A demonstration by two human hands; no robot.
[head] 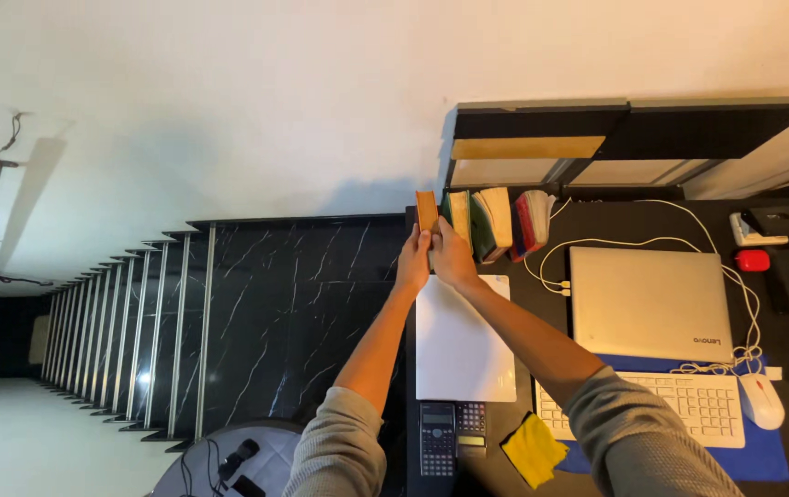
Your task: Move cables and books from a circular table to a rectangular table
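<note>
Book [426,211] with the tan cover: we're gripping it in left hand [412,262] and right hand [454,258] at the row's [496,221] left end; seating it upright likely needs a straight push.

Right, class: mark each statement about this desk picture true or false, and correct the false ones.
1. Both hands are at the orange-brown book. True: left hand and right hand hold it.
2. The laptop is open. False: its lid is shut.
3. A yellow cloth lies beside the calculator. True.
4. The mouse is black. False: it is white.
5. The white pad lies on the keyboard. False: it lies beside it.
</note>
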